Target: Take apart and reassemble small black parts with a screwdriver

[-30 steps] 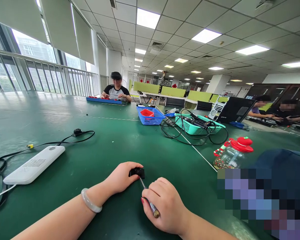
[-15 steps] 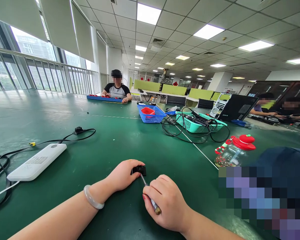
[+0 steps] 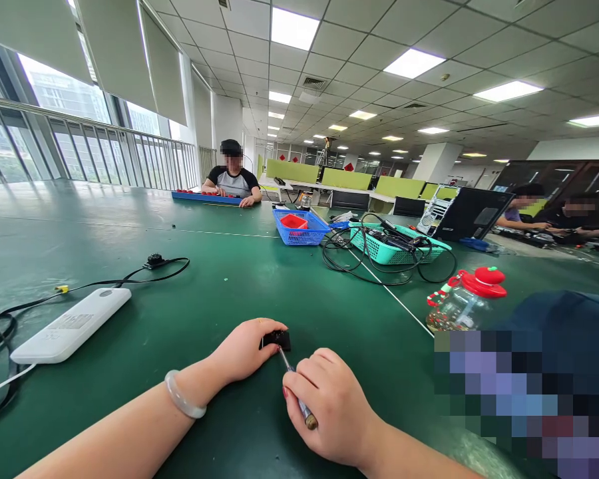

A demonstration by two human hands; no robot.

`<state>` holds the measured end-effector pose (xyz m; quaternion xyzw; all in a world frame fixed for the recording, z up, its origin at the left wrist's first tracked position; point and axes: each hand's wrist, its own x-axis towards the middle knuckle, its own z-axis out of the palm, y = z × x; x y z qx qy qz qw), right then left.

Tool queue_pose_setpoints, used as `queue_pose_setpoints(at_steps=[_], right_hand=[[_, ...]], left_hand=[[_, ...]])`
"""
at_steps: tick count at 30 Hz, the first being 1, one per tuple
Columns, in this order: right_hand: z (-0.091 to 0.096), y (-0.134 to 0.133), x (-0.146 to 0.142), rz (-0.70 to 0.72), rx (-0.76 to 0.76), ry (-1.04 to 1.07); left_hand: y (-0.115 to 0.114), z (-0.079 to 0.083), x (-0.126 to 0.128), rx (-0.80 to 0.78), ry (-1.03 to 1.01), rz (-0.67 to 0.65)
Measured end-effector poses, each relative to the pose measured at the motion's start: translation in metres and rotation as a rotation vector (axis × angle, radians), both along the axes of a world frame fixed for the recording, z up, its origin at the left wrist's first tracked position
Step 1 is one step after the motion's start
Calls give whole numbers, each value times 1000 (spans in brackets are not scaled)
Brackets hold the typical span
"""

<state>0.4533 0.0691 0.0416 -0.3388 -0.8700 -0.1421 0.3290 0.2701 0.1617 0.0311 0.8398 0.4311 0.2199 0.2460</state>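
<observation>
My left hand (image 3: 253, 346) is closed around a small black rectangular part (image 3: 282, 339), which rests on the green table (image 3: 190, 313). Thumb and fingers pinch it from the left side, and its exact kind is too small to tell. In my right hand (image 3: 329, 402) is a thin screwdriver (image 3: 307, 415), gripped near its handle. Its metal shaft slants away from me, with the tip at the near edge of the black part, by my left thumb. The fingers partly hide the handle.
A white power bank (image 3: 72, 326) with cables lies left. Farther back are a blue basket (image 3: 302, 234) and a teal basket (image 3: 379, 251) with tangled black cables. A red-lidded jar (image 3: 462, 306) stands right. A person (image 3: 232, 179) sits at the far side.
The whole view has shifted very slightly. My right hand and the screwdriver have turned or moved a little; the left hand keeps its hold on the black part.
</observation>
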Motion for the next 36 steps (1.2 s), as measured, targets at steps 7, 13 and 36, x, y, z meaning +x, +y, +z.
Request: queue_pose_setpoints(at_steps=[7,13,36], right_hand=[[-2,-1,-1,8,18,-35],[0,0,0,-13,-15,-7],[-3,0,-1,-27,5,-11]], left_hand=[[0,1,1,20,12,0],[-1,2,1,8,9,-1],[-1,1,2,60,33,-9]])
